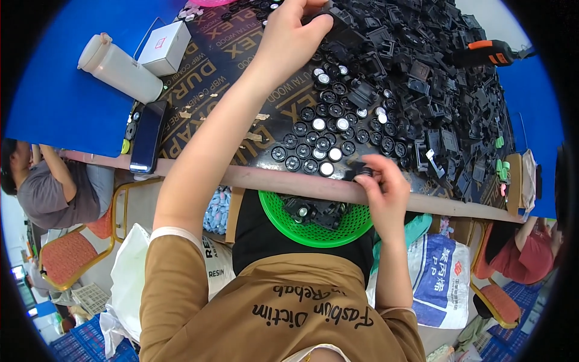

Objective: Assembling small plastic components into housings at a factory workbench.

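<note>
My left hand [295, 37] reaches across the table to the far edge of the view, thumb and fingers closed at a black plastic part [345, 29] beside the pile; some of its fingers are cut off or hidden. Close to the table's near edge, my right hand [389, 192] pinches a small black piece [364, 172] that looks like a wheel. Several loose black wheels [303, 149] lie spread between the hands, some with silver caps [326, 168]. A heap of black plastic housings [416, 78] covers the right part of the table.
Below the table edge [289, 184], a green basket [283, 228] in my lap holds black parts. A white bottle [117, 67], a white box [166, 48] and a phone [148, 137] are at the left. An orange-and-black tool [491, 53] lies far right. Other people sit on both sides.
</note>
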The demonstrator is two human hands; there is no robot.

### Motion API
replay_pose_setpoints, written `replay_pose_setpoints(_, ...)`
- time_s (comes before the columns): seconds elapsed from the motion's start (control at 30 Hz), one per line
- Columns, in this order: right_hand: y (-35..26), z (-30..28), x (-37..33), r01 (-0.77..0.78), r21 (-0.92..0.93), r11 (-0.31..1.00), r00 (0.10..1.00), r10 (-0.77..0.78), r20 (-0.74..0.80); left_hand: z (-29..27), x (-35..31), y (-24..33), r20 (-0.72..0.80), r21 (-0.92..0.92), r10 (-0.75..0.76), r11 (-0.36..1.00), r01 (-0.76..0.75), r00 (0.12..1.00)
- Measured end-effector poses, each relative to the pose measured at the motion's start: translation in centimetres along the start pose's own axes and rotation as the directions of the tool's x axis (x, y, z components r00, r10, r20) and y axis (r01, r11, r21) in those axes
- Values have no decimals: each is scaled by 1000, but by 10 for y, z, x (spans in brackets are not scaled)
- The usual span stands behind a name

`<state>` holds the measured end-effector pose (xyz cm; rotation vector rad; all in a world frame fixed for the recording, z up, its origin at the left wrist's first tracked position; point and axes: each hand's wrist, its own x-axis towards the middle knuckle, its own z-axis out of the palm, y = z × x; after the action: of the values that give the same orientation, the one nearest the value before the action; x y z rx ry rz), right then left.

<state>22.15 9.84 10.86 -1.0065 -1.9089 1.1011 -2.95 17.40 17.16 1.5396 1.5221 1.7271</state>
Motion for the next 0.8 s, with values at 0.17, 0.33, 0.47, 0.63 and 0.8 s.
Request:
replay_pose_setpoints(0.17,-6,-22,-3,52,505,862,998,-30,-52,-2,-82,27,372,-510,-95,810,289,923)
replay_pose_setpoints(0.33,-36,-17,-3,173,581,795,983,-180,-47,0,-139,34,428,-624,-186,648,438,885)
replay_pose_setpoints(0.47,-44,-10,-6,232,470,852,969,-244,-36,7,-161,29,435,-666,-199,585,462,878)
replay_pose_setpoints(0.63,-45,-7,-5,264,410,873,956,-293,8,13,-167,40,430,-703,-212,532,473,878)
replay_pose_setpoints(0.8,-40,-13,-2,326,307,894,916,-379,133,12,-170,45,414,-641,-198,630,439,888)
